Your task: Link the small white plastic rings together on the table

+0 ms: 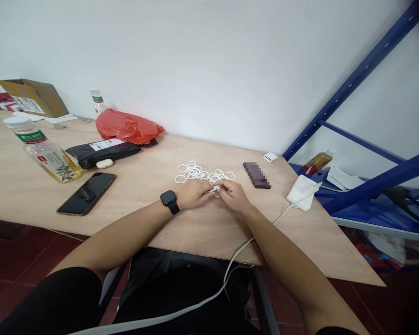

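A small white ring (215, 188) sits between the fingertips of both hands, low over the table (199, 230). The left hand (193, 193) pinches it from one side with thumb and fingers closed; the right hand (235, 195) grips it from the other. Just beyond lies a loose pile of white rings (195, 172). To the left are a phone (87, 193) and a clear bottle (52, 160) with yellow liquid in its lower part. Behind them, a red bag (125, 125) rests partly on a black package (106, 153); what either holds is hidden. Farther back stands a cardboard box (49, 97), its inside out of sight. On the right, a tilted bottle (317, 163) on the blue shelf (349, 190) holds amber liquid.
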Motion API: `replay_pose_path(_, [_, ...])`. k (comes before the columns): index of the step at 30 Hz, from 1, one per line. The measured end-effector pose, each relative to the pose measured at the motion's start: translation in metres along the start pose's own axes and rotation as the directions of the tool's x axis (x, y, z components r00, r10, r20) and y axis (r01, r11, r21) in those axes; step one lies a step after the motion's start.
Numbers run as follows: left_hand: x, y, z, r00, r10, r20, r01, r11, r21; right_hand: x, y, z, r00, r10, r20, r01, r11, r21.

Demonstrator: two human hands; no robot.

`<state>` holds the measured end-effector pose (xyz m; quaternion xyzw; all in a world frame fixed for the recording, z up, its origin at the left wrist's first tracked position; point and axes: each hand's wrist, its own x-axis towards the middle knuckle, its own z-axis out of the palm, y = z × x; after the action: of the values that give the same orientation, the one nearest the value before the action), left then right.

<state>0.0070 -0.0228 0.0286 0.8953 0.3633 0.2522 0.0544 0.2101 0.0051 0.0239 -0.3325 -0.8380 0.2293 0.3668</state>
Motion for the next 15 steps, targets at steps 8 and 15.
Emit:
replay_pose_path(8, [0.004, 0.010, -0.008, 0.996, -0.015, -0.088, 0.037, 0.966, 0.255, 0.000, -0.004, 0.001, 0.996, 0.052, -0.066, -0.053, 0.998, -0.021])
replay_pose_path(15, [0.002, -0.013, -0.011, 0.966, -0.205, -0.158, 0.241, 0.935, 0.260, 0.004, -0.001, -0.001, 0.988, 0.155, 0.022, -0.155, 0.988, -0.005])
